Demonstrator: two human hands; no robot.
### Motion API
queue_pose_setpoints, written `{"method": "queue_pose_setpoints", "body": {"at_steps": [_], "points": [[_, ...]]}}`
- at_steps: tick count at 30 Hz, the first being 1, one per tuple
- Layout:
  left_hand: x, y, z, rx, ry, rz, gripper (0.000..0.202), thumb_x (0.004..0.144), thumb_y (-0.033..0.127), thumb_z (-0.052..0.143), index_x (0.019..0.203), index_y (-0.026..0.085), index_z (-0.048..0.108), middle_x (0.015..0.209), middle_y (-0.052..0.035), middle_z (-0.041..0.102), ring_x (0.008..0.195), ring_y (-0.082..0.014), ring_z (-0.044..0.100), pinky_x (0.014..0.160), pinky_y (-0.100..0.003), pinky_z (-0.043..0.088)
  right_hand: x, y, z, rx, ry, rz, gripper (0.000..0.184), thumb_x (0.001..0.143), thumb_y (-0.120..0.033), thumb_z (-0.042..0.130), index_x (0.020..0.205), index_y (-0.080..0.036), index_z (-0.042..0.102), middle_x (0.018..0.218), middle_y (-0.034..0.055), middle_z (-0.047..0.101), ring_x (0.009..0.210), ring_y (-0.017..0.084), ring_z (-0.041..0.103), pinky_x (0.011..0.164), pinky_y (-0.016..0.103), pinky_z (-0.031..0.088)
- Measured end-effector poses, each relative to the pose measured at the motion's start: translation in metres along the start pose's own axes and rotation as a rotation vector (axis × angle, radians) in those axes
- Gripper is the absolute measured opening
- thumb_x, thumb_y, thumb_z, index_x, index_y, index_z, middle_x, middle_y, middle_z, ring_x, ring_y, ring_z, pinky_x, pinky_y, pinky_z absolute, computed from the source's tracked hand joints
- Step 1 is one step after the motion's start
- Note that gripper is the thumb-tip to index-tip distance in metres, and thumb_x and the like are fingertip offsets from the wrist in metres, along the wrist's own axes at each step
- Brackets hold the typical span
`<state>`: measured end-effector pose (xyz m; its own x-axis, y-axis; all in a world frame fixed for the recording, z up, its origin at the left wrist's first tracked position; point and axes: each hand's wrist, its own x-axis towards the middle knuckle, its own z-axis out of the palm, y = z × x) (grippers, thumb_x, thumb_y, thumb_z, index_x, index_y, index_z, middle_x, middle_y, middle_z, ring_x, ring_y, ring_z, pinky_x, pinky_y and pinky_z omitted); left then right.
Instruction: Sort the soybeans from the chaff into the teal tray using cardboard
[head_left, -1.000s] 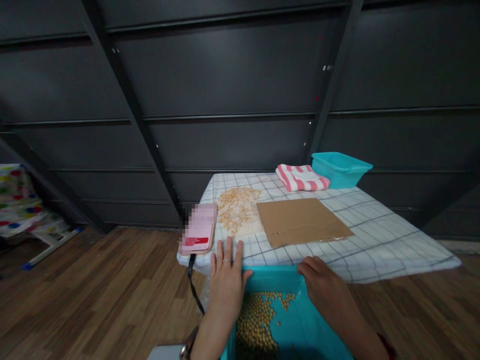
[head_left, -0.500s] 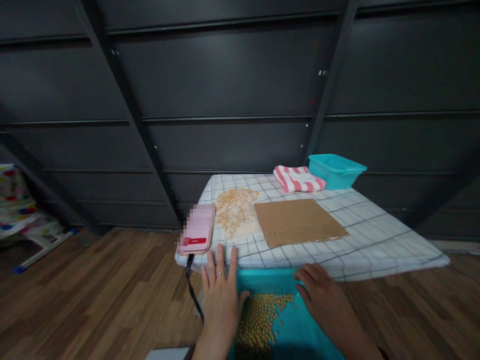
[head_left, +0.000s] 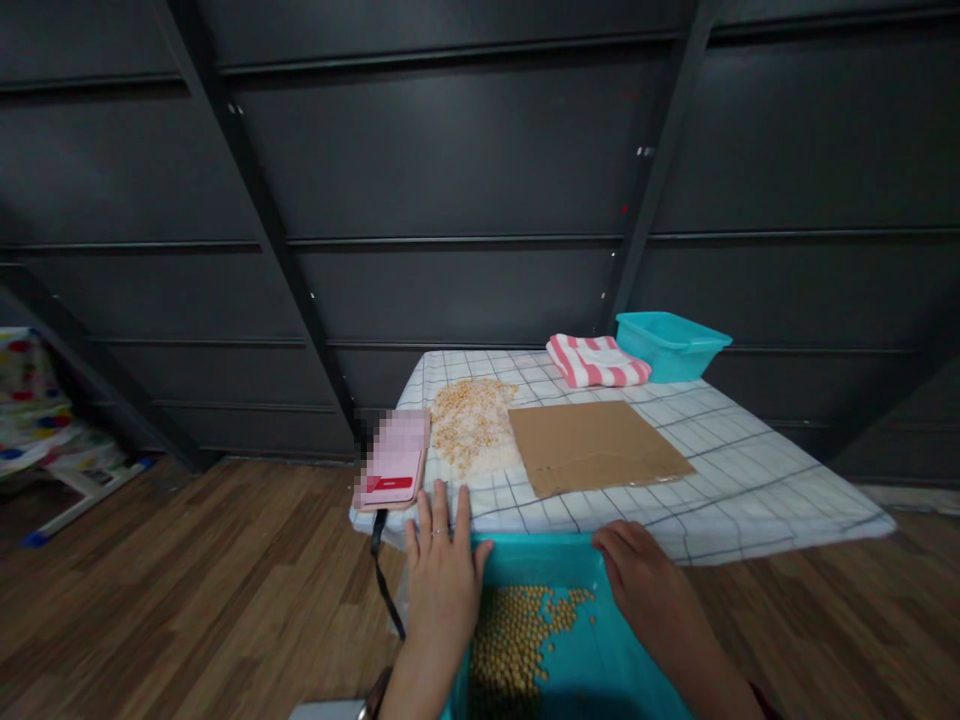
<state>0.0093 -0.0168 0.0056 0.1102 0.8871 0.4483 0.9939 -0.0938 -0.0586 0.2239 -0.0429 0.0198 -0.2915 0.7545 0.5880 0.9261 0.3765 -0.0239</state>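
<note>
The right hand [head_left: 637,565] had closed again on the far corner of the bin [head_left: 615,660]. The left hand [head_left: 444,580] was spread wide by its left rim. Beans [head_left: 510,635] lay inside. The bin, near the table [head_left: 795,490], seemed better held.

The bottom edge cuts off the turquoise rectangular plastic tub [head_left: 540,543] and a flat grey object [head_left: 330,711] (too little shows to name it). The bare left hand [head_left: 441,590] hides much of 1 side rim; the bare right hand [head_left: 646,575] covers a far corner. Coarse pixelation blurs the flat pink phone [head_left: 396,455]. The tiny whitish grains [head_left: 491,455] are too small to identify.
</note>
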Motion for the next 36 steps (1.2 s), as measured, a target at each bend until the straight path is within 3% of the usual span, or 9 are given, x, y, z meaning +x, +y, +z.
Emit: {"method": "queue_pose_setpoints", "body": {"at_steps": [5,11,22,25,28,32,36], "points": [[-0.005,-0.004,-0.003,-0.038,0.018,0.046,0.055,0.082,0.028,0.051,0.132,0.014,0.033,0.138,-0.0211,0.034,0.127,-0.0381,0.024,0.095,-0.055,0.034,-0.001,-0.003,-0.005,-0.001,0.021,0.017,0.025,0.076,-0.002,0.032,0.071,-0.02,0.049,0.068,0.002,0.053,0.067,0.016,0.052,0.059,0.027,0.042],[0.002,0.0,-0.01,-0.032,-0.082,-0.031,0.05,0.081,0.026,0.053,0.127,0.014,0.041,0.135,-0.0203,0.039,0.124,-0.0381,0.03,0.094,-0.054,0.036,0.003,-0.003,-0.004,-0.003,0.035,0.046,0.024,0.078,-0.004,0.032,0.069,-0.021,0.048,0.066,0.0013,0.053,0.065,0.015,0.052,0.059,0.027,0.042],[0.008,0.005,-0.016,-0.003,-0.128,-0.045,0.054,0.081,0.027,0.053,0.131,0.019,0.034,0.137,-0.0181,0.037,0.126,-0.0372,0.027,0.094,-0.056,0.034,0.011,0.0,-0.011,0.017,0.015,0.004,0.024,0.087,-0.019,0.032,0.073,-0.019,0.052,0.068,0.0023,0.055,0.065,0.014,0.053,0.06,0.027,0.043],[0.007,0.005,-0.013,0.003,-0.135,-0.044,0.055,0.081,0.027,0.054,0.131,0.018,0.034,0.137,-0.0181,0.036,0.126,-0.037,0.026,0.096,-0.055,0.033,0.023,0.014,-0.016,0.013,-0.023,-0.023,0.02,0.086,-0.021,0.036,0.074,-0.02,0.053,0.071,0.0025,0.057,0.067,0.014,0.054,0.061,0.026,0.044],[0.007,0.005,-0.01,0.003,-0.126,-0.049,0.056,0.08,0.027,0.055,0.131,0.018,0.034,0.137,-0.0181,0.037,0.127,-0.0372,0.026,0.096,-0.056,0.032,0.044,0.039,-0.017,-0.021,-0.041,-0.069,0.019,0.084,-0.022,0.038,0.088,-0.017,0.056,0.084,0.0074,0.06,0.081,0.018,0.055,0.073,0.033,0.046],[0.006,0.002,-0.004,-0.017,-0.084,-0.04,0.054,0.081,0.026,0.053,0.131,0.018,0.035,0.137,-0.0166,0.037,0.127,-0.0365,0.027,0.096,-0.055,0.032,0.069,0.071,-0.011,-0.07,-0.145,-0.184,0.034,0.076,-0.021,0.049,0.11,-0.016,0.052,0.109,0.0122,0.057,0.102,0.024,0.052,0.083,0.04,0.044],[0.005,0.001,-0.002,-0.013,-0.072,-0.035,0.054,0.08,0.026,0.053,0.131,0.017,0.035,0.137,-0.0173,0.037,0.127,-0.0364,0.026,0.097,-0.055,0.03,0.076,0.081,-0.005,-0.114,-0.259,-0.311,0.04,0.072,-0.015,0.05,0.112,-0.018,0.052,0.109,0.0101,0.058,0.098,0.021,0.055,0.081,0.036,0.046]]}}
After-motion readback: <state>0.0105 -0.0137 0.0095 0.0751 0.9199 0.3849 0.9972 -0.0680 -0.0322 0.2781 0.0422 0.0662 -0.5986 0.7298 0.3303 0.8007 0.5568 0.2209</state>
